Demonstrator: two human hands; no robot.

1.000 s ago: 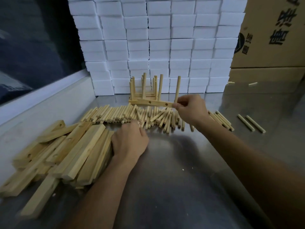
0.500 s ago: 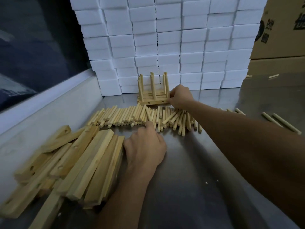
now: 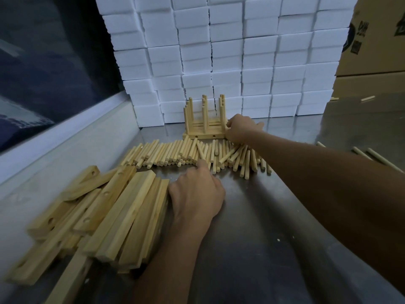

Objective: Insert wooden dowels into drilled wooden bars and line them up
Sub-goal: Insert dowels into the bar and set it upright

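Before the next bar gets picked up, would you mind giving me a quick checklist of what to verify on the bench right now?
1. Finished bars lined up against the white blocks: ok.
2. Dowels standing upright in them: ok.
3. Right hand clear of the row: not ok, it touches the front bar's end.
4. Loose dowels within reach of the left hand: ok.
5. Undrilled-looking bars in the pile: cannot tell, some holes hidden.
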